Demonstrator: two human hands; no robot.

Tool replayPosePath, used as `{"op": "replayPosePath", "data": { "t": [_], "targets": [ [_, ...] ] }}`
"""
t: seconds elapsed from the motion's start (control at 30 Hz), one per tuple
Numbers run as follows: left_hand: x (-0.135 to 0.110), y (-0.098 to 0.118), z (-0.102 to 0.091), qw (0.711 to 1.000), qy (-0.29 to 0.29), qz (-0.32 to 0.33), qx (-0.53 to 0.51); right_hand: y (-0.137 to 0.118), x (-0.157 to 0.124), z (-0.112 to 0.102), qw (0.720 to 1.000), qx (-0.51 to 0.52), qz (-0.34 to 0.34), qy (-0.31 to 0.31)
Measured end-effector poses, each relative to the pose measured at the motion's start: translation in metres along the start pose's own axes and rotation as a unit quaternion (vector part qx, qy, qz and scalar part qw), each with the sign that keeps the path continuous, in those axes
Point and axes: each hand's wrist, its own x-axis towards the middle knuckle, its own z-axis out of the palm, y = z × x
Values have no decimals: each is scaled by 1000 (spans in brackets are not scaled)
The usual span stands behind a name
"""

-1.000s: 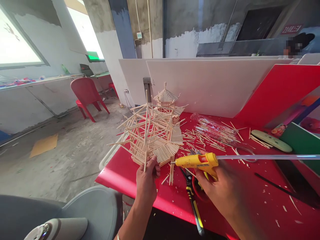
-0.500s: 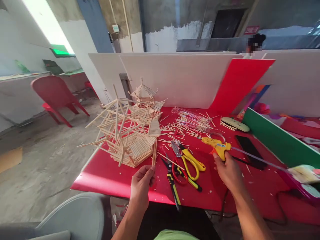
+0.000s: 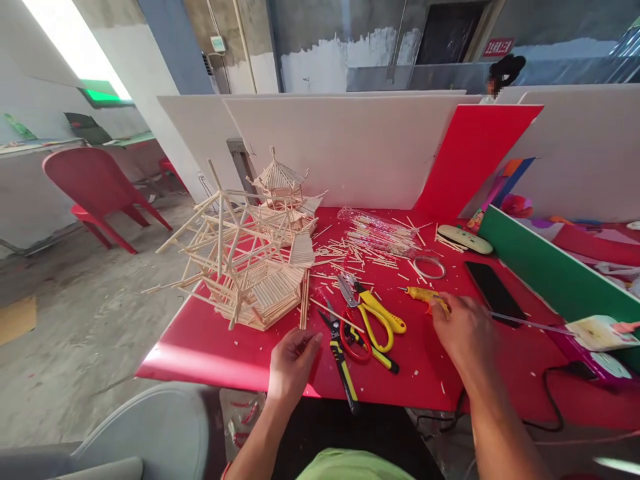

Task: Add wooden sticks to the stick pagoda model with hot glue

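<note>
A yellow glue gun (image 3: 423,294) lies low over the red table with its nozzle pointing left. My right hand (image 3: 463,330) is closed around its rear part, hiding the handle; a clear glue stick (image 3: 530,323) trails out behind. My left hand (image 3: 293,363) is by the front edge, thumb and fingers curled together; whether anything is between them is hidden. Just beyond its fingers, thin wooden sticks (image 3: 304,303) lean beside a stick-built pavilion frame (image 3: 260,287). Between my hands lie black-and-yellow pliers (image 3: 343,363), yellow-handled snips (image 3: 373,320) and red-handled scissors (image 3: 356,343).
Loose sticks and a plastic bag of sticks (image 3: 383,233) cover the table's middle. Behind the frame stands a smaller roofed stick model (image 3: 277,177). A tape ring (image 3: 429,267), a phone (image 3: 493,292) and a green board (image 3: 545,267) are on the right. White panels (image 3: 340,150) rise behind.
My right hand has lowered the glue gun toward the table and turned over it. The left hand has drawn slightly away from the sticks by the frame. The view has shifted a little.
</note>
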Motion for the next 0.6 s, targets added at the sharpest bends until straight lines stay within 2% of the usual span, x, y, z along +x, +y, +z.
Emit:
{"op": "replayPosePath", "data": {
  "t": [0.07, 0.13, 0.2, 0.27, 0.37, 0.43, 0.53, 0.6],
  "targets": [
    [1, 4, 0, 1000, 13, 5, -2, -30, -10, -3, 996, 35, -75, -32],
    [1, 11, 1, 999, 33, 25, 3, -62, -24, -1, 974, 78, -177, -114],
    [-1, 18, 1, 997, 31, 64, 22, -86, -38, 7, 957, 71, -244, -138],
    [-4, 23, 0, 993, 18, 107, 39, -98, -48, 16, 950, 39, -280, -132],
    [-7, 28, -4, 980, 10, 181, 83, -93, -55, 26, 948, 22, -299, -108],
    [-9, 31, -7, 965, 7, 225, 136, -80, -55, 24, 951, 37, -294, -89],
    [-13, 39, -9, 936, 1, 282, 210, -63, -52, 2, 948, 64, -301, -81],
    [-17, 45, -9, 924, -36, 302, 230, -60, -49, -18, 932, 102, -329, -109]
  ]
}}
